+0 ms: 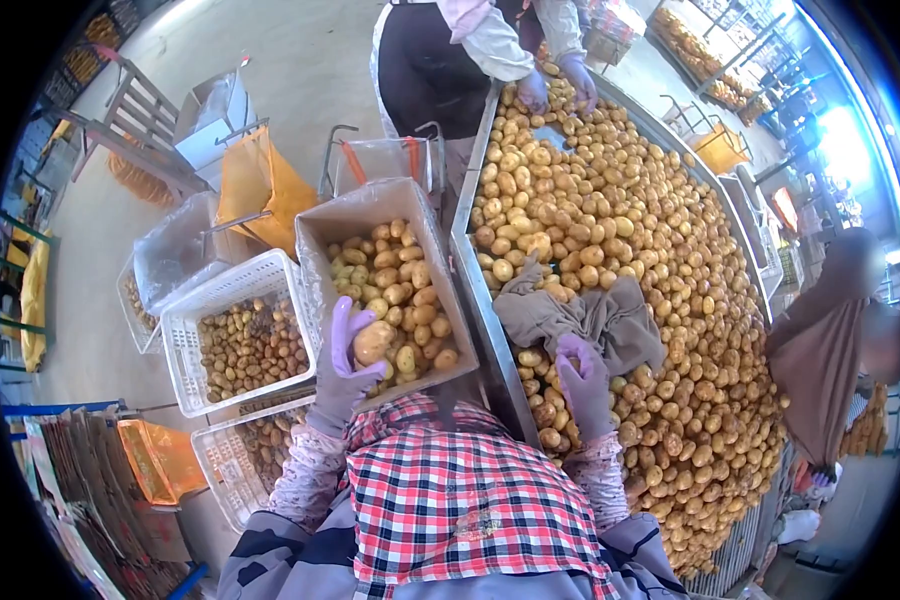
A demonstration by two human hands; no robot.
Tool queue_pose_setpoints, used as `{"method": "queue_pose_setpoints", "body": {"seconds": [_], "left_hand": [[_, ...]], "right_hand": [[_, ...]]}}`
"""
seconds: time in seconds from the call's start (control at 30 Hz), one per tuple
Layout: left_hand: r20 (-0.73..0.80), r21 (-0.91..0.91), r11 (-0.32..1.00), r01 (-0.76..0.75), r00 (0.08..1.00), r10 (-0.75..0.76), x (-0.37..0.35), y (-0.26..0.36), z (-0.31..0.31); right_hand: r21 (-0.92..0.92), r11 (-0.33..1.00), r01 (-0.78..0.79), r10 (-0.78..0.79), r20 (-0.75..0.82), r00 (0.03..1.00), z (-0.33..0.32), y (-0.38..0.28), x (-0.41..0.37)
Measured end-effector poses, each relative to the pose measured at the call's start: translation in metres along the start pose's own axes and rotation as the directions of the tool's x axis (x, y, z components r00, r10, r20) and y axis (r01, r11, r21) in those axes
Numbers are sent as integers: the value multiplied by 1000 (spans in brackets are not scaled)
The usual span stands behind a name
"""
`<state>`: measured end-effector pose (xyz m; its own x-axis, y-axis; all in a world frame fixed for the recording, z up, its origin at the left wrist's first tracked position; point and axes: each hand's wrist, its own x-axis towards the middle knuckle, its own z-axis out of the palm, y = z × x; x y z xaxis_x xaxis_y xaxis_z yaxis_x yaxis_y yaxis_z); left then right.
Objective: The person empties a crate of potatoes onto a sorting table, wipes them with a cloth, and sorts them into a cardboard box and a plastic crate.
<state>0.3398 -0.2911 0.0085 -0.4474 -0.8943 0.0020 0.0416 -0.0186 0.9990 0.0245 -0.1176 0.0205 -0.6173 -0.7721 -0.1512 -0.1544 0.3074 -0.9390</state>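
My left hand, in a purple glove, holds a large potato over the cardboard box of potatoes. In the same kind of glove, my right hand rests on the potato pile on the long metal sorting table, fingers curled among the potatoes, just below a grey cloth. Whether it grips a potato is hidden.
Two white plastic crates with small potatoes stand left of the box, with bag-lined frames and orange bags behind. Another person's gloved hands sort at the table's far end. A person in brown stands at the right.
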Motion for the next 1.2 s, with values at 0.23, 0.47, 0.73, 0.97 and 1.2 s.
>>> {"method": "queue_pose_setpoints", "body": {"seconds": [0.23,0.47,0.73,0.97,1.2], "left_hand": [[-20,129,980,152,988,-151,-1,-7,5],[388,-333,832,443,869,-307,25,7,76],[657,-675,154,721,683,-320,34,-20,107],[519,-742,240,626,763,-385,29,-7,75],[-22,-999,38,-10,950,-311,-5,-56,-74]], "right_hand": [[244,911,-332,315,108,943,4,-29,-9],[-110,974,197,-169,223,960,34,-61,-5],[-833,471,291,-455,54,889,-9,-2,65],[-725,685,77,-71,38,997,-16,44,54],[-619,764,183,-231,3,973,-26,65,61]]}}
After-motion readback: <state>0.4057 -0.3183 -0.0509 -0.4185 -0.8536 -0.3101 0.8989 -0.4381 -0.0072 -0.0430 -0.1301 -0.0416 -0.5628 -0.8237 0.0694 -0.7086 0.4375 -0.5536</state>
